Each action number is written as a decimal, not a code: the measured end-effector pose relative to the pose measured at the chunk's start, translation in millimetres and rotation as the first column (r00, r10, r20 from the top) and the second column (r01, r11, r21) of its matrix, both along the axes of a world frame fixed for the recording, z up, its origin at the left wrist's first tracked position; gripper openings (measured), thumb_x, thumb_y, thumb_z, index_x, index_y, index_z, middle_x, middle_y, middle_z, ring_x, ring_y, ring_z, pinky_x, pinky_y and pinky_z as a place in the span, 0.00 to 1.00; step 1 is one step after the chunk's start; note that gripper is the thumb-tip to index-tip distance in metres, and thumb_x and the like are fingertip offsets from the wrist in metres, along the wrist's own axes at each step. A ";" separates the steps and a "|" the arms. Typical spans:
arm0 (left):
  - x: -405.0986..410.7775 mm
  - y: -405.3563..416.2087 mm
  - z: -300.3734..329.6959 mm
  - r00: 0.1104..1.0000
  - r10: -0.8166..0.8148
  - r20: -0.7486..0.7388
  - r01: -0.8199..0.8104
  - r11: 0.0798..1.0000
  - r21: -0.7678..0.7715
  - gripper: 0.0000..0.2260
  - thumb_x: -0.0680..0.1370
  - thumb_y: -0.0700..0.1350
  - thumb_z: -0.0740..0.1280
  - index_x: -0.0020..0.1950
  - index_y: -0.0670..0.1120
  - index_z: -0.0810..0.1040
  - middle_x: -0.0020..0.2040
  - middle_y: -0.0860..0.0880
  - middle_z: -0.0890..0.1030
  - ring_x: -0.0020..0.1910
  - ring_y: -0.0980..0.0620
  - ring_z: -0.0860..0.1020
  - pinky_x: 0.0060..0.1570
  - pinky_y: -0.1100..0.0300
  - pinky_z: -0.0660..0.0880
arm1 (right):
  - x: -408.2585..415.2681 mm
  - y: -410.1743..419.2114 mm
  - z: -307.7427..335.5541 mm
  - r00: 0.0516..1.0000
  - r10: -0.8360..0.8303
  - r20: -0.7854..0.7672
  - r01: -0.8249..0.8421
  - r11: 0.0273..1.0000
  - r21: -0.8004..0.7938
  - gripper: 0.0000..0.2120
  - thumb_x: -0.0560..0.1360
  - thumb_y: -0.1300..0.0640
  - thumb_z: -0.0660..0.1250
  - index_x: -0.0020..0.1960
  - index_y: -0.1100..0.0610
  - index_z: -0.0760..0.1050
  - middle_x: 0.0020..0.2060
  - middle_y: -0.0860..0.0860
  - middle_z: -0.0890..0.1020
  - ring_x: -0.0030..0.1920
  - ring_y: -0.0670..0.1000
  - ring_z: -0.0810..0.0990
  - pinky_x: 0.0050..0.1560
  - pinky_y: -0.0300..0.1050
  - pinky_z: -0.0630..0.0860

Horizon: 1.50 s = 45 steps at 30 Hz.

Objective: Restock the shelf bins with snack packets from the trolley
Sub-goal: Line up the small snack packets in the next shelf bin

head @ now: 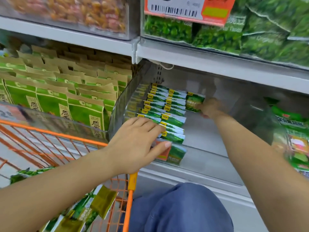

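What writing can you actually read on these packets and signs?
"原" on the kraft-and-green bags in the left bin; the characters below it are cut off.
Barcode only on the orange price sign; its numbers are cropped.
Yellow tags on the small green packets: too blurred.
Packets at right: too blurred.

green packets [173,125]; orange trolley [132,183]; blue trousers [180,210]
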<state>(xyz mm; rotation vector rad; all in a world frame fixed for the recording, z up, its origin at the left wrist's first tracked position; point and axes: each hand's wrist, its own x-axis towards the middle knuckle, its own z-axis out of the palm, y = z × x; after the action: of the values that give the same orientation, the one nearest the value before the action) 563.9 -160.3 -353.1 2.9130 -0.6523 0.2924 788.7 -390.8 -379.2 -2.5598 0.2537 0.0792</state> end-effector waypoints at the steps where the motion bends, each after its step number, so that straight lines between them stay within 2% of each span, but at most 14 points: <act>1: -0.2 -0.3 0.3 1.000 -0.001 -0.002 0.001 1.000 -0.005 0.27 0.80 0.63 0.46 0.63 0.50 0.76 0.56 0.52 0.80 0.60 0.50 0.74 0.61 0.54 0.67 | -0.6 -2.2 -1.5 1.000 0.019 0.009 -0.017 0.991 -0.133 0.14 0.77 0.49 0.65 0.39 0.59 0.70 0.39 0.59 0.78 0.41 0.59 0.81 0.32 0.46 0.73; 6: 0.4 -0.7 1.1 1.000 0.002 -0.010 -0.002 1.000 -0.009 0.26 0.80 0.63 0.46 0.62 0.50 0.77 0.55 0.53 0.80 0.59 0.50 0.75 0.59 0.53 0.69 | -1.6 2.6 -7.0 0.997 0.042 0.061 -0.028 0.978 -0.205 0.21 0.76 0.46 0.65 0.55 0.64 0.77 0.51 0.62 0.81 0.51 0.61 0.80 0.42 0.44 0.70; 9: 0.2 -1.1 -0.9 1.000 0.006 0.020 -0.005 1.000 -0.012 0.26 0.80 0.63 0.47 0.61 0.49 0.77 0.55 0.52 0.80 0.59 0.50 0.75 0.59 0.53 0.69 | -6.5 10.0 -5.3 0.996 0.071 0.058 -0.056 0.972 -0.228 0.22 0.76 0.43 0.63 0.52 0.63 0.78 0.48 0.59 0.83 0.49 0.59 0.81 0.43 0.45 0.74; 13: 1.4 2.3 0.0 1.000 -0.026 -0.001 0.026 1.000 -0.009 0.27 0.80 0.62 0.47 0.64 0.48 0.75 0.59 0.50 0.78 0.62 0.49 0.73 0.63 0.56 0.64 | -30.9 11.6 20.8 0.989 0.106 0.102 -0.071 0.951 -0.299 0.13 0.77 0.51 0.63 0.50 0.61 0.74 0.42 0.56 0.76 0.49 0.59 0.79 0.40 0.43 0.69; 16: -10.2 13.8 16.4 0.997 -0.082 0.003 0.081 0.977 -0.197 0.26 0.80 0.61 0.50 0.70 0.46 0.69 0.67 0.50 0.72 0.69 0.53 0.65 0.67 0.67 0.53 | -51.6 16.4 58.7 0.983 0.165 0.080 -0.134 0.945 -0.299 0.14 0.77 0.50 0.61 0.43 0.62 0.74 0.38 0.56 0.78 0.44 0.58 0.79 0.39 0.42 0.70; 19: -39.4 43.5 32.7 0.995 -0.079 0.058 0.093 0.949 -0.301 0.19 0.81 0.56 0.54 0.64 0.49 0.74 0.60 0.53 0.76 0.63 0.56 0.70 0.62 0.65 0.64 | -92.5 29.8 90.7 0.938 0.322 0.131 -0.272 0.914 -0.303 0.18 0.77 0.47 0.61 0.41 0.61 0.77 0.38 0.58 0.82 0.39 0.58 0.80 0.41 0.45 0.74; 22: -72.4 81.5 38.8 0.993 0.028 -0.118 -0.045 0.989 -0.141 0.16 0.80 0.57 0.53 0.56 0.54 0.77 0.50 0.58 0.79 0.51 0.58 0.76 0.48 0.61 0.72 | -165.4 60.6 101.8 0.802 0.527 0.282 -0.461 0.846 -0.268 0.13 0.77 0.46 0.63 0.38 0.53 0.76 0.33 0.52 0.80 0.38 0.55 0.77 0.40 0.46 0.71; 25: -91.7 115.1 27.0 0.861 0.204 -0.465 -0.141 0.976 0.167 0.14 0.81 0.56 0.57 0.64 0.54 0.73 0.58 0.56 0.79 0.57 0.54 0.76 0.52 0.60 0.71 | -228.2 105.4 96.7 0.660 0.707 0.256 -0.662 0.708 -0.247 0.11 0.76 0.45 0.62 0.39 0.49 0.75 0.30 0.45 0.77 0.37 0.52 0.77 0.39 0.47 0.73; 28: -101.3 137.9 9.5 0.688 0.292 -0.665 -0.072 0.938 0.339 0.20 0.80 0.55 0.61 0.70 0.49 0.70 0.66 0.50 0.75 0.63 0.49 0.73 0.59 0.58 0.70 | -263.1 149.5 77.9 0.475 0.876 0.080 -0.813 0.472 -0.340 0.11 0.77 0.42 0.59 0.49 0.47 0.75 0.36 0.44 0.79 0.44 0.50 0.79 0.39 0.45 0.71; 32: -108.9 157.1 -16.8 0.591 0.365 -0.719 -0.062 0.910 0.411 0.23 0.78 0.51 0.65 0.73 0.50 0.67 0.70 0.48 0.71 0.66 0.46 0.71 0.61 0.54 0.69 | -281.2 186.9 39.1 0.250 0.939 -0.237 -0.906 0.140 -0.399 0.17 0.78 0.39 0.57 0.61 0.46 0.71 0.51 0.48 0.82 0.53 0.53 0.78 0.43 0.46 0.71; 36: -118.3 141.7 -56.8 0.561 0.362 -0.745 0.134 0.848 0.513 0.25 0.78 0.53 0.66 0.72 0.45 0.68 0.65 0.44 0.75 0.61 0.43 0.74 0.54 0.50 0.74 | -282.6 190.5 17.4 0.291 0.874 -0.389 -0.895 0.105 -0.433 0.22 0.78 0.39 0.57 0.67 0.48 0.67 0.53 0.54 0.80 0.55 0.57 0.78 0.40 0.46 0.68; 40: -123.4 126.0 -82.8 0.590 0.295 -0.751 0.221 0.836 0.503 0.26 0.78 0.56 0.64 0.72 0.46 0.65 0.60 0.43 0.75 0.56 0.41 0.75 0.45 0.50 0.73 | -286.3 190.1 12.7 0.294 0.905 -0.307 -0.875 0.125 -0.468 0.22 0.78 0.38 0.56 0.68 0.47 0.67 0.52 0.53 0.81 0.55 0.56 0.79 0.43 0.47 0.71; 42: -124.7 124.9 -88.4 0.660 0.264 -0.703 0.253 0.803 0.540 0.21 0.78 0.54 0.65 0.66 0.44 0.71 0.55 0.43 0.77 0.54 0.42 0.76 0.44 0.50 0.75 | -286.8 188.4 14.7 0.287 0.912 -0.292 -0.890 0.141 -0.434 0.22 0.78 0.37 0.56 0.67 0.46 0.67 0.55 0.52 0.80 0.56 0.55 0.78 0.46 0.47 0.72; 45: -120.7 123.9 -82.5 0.638 0.214 -0.739 0.225 0.866 0.446 0.19 0.75 0.54 0.69 0.60 0.43 0.76 0.52 0.45 0.79 0.53 0.44 0.76 0.48 0.51 0.75 | -285.1 184.6 16.7 0.309 0.912 -0.270 -0.900 0.189 -0.392 0.22 0.78 0.37 0.55 0.66 0.47 0.68 0.55 0.50 0.80 0.56 0.53 0.78 0.51 0.49 0.76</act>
<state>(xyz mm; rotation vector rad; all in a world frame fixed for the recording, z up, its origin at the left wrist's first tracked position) 443.1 -36.4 -435.6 3.0125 -0.6237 -1.2865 503.6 -206.2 -362.4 -2.7654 -1.5556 0.4906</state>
